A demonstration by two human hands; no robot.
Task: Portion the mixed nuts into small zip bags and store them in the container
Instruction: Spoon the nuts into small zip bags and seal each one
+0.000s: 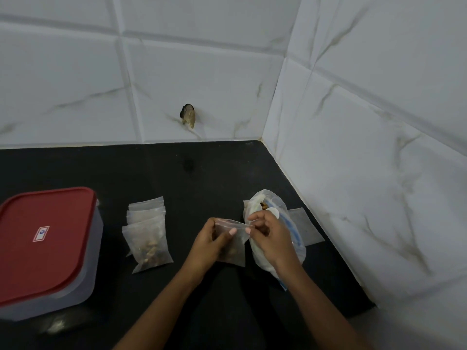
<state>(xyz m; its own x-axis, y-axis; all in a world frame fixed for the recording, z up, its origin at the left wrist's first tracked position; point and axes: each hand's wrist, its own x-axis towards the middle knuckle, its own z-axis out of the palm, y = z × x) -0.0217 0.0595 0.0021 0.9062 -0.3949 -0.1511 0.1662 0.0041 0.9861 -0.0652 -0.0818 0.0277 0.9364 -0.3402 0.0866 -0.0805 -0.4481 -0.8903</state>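
The small zip bag in hand hangs just above the counter, well to the right of the container, with a dark clump of nuts in its lower half. The left hand pinches the left end of the bag's top strip and the right hand pinches the right end, so both hands are clamped on that one bag and the strip is stretched taut between them.

The step looks like sealing. To do it well, keep the strip level and taut, let the nuts sit low, clear of the track, and run thumb and finger along the whole seal from one end to the other, pressing the air out first. A nut caught in the track would leave a gap.

The big bag of nuts lies farther right of the container, just behind the right hand, its mouth open. A flat empty bag lies beyond it, farthest from the container. Between the container and the held bag lies a pile of filled bags, overlapping. The container has its red lid on, so it must be opened before anything is stored.
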